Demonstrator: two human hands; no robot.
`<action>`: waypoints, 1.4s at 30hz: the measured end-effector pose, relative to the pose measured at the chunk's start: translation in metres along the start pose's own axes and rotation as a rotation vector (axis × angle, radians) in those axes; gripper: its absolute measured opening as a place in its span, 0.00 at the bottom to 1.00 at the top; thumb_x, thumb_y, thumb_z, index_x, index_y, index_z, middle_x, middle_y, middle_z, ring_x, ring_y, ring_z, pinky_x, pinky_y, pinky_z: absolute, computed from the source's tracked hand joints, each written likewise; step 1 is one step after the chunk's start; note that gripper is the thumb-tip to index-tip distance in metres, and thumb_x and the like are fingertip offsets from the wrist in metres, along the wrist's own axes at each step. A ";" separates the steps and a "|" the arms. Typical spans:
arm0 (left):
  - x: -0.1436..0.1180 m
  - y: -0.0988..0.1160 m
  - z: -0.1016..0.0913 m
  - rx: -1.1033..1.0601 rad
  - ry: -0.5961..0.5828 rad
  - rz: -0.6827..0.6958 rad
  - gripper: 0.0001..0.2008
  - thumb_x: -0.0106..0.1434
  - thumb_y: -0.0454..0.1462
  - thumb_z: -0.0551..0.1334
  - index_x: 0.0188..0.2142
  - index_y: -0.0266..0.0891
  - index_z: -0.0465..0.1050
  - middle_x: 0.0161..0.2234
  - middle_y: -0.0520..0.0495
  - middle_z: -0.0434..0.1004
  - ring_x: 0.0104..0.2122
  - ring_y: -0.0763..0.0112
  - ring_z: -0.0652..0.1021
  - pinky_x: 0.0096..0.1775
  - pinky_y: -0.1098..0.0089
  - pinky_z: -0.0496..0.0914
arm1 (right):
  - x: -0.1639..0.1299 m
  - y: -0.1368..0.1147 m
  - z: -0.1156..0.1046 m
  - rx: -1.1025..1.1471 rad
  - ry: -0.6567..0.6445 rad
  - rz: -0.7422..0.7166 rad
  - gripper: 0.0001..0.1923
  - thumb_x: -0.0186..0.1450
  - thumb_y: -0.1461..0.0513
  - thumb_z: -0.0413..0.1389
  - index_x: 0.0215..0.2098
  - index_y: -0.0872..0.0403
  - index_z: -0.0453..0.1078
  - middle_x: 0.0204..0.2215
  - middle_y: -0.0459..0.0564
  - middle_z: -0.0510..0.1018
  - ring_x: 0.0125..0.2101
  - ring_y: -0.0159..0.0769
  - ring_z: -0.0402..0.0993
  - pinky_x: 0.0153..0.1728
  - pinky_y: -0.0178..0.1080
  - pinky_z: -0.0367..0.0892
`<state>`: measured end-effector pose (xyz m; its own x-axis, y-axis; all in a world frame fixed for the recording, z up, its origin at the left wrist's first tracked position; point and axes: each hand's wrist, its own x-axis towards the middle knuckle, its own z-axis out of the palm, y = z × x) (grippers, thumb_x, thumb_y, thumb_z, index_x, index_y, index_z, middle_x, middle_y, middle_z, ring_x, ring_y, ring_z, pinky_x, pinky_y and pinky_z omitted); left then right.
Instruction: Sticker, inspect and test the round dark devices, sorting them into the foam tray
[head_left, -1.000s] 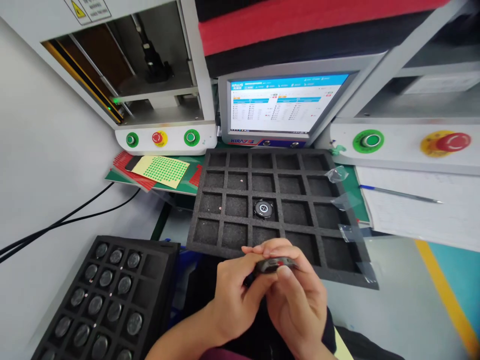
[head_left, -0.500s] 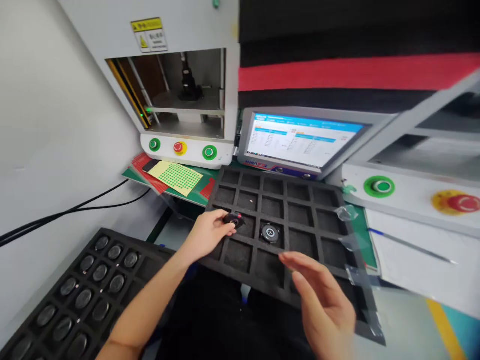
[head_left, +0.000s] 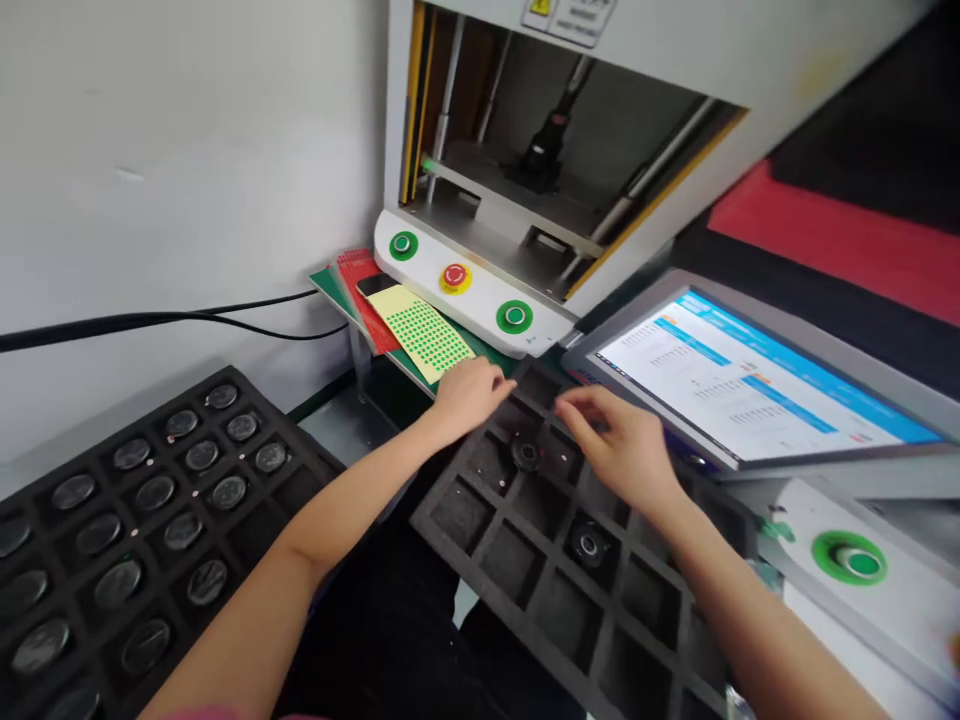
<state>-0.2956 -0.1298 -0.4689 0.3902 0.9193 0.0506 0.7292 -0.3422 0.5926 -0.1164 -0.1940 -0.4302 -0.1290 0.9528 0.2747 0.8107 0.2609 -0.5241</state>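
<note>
My left hand (head_left: 471, 396) is over the far left edge of a black foam tray (head_left: 501, 600), its fingers drawn together toward the right. Facing it across a short gap, my right hand (head_left: 621, 440) hovers above the same tray with thumb and fingers curled in. Anything pinched in either hand is too small or hidden to make out. One round black watch-like part (head_left: 525, 452) lies in a tray compartment just below and between my hands. A second round black watch-like part (head_left: 589, 543) rests in a compartment nearer to me.
At left, another black foam tray (head_left: 247, 462) holds many round, shiny-faced parts. Behind stands a press machine (head_left: 465, 288) with green and red buttons. A sheet of green dots (head_left: 426, 335) lies before it. The monitor (head_left: 750, 385) is at right; black cables (head_left: 172, 317) run along the wall.
My left hand has let go of the round black part, now in a compartment, and moved to the tray's far edge. My right hand has moved forward and closed. The view has turned left.
</note>
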 end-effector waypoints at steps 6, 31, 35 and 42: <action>0.041 -0.047 0.015 0.165 0.123 -0.096 0.08 0.68 0.38 0.61 0.43 0.35 0.74 0.46 0.44 0.76 0.49 0.60 0.75 0.52 0.53 0.69 | 0.084 0.034 0.069 -0.214 -0.319 -0.152 0.11 0.71 0.58 0.56 0.38 0.58 0.72 0.34 0.47 0.77 0.34 0.32 0.76 0.39 0.41 0.74; 0.047 -0.059 0.034 0.105 0.179 -0.079 0.07 0.69 0.34 0.58 0.37 0.40 0.75 0.40 0.44 0.78 0.46 0.58 0.73 0.49 0.62 0.64 | 0.108 0.054 0.080 -0.521 -0.619 -0.251 0.10 0.72 0.59 0.55 0.46 0.57 0.72 0.39 0.50 0.78 0.38 0.35 0.77 0.43 0.44 0.74; 0.048 -0.059 0.033 0.094 0.167 -0.084 0.07 0.69 0.34 0.58 0.37 0.40 0.75 0.40 0.43 0.78 0.47 0.57 0.72 0.50 0.61 0.64 | 0.111 0.054 0.081 -0.514 -0.624 -0.262 0.11 0.72 0.58 0.55 0.47 0.57 0.72 0.41 0.51 0.77 0.40 0.36 0.76 0.45 0.44 0.73; 0.048 -0.059 0.033 0.089 0.170 -0.082 0.07 0.69 0.34 0.58 0.37 0.39 0.75 0.40 0.43 0.78 0.47 0.57 0.72 0.49 0.62 0.63 | 0.114 0.049 0.081 -0.533 -0.644 -0.224 0.10 0.71 0.58 0.55 0.44 0.57 0.72 0.39 0.49 0.78 0.39 0.36 0.76 0.44 0.44 0.73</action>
<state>-0.3010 -0.0721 -0.5281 0.2325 0.9619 0.1441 0.8043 -0.2735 0.5276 -0.1380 -0.0603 -0.4902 -0.4856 0.8320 -0.2681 0.8663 0.4990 -0.0204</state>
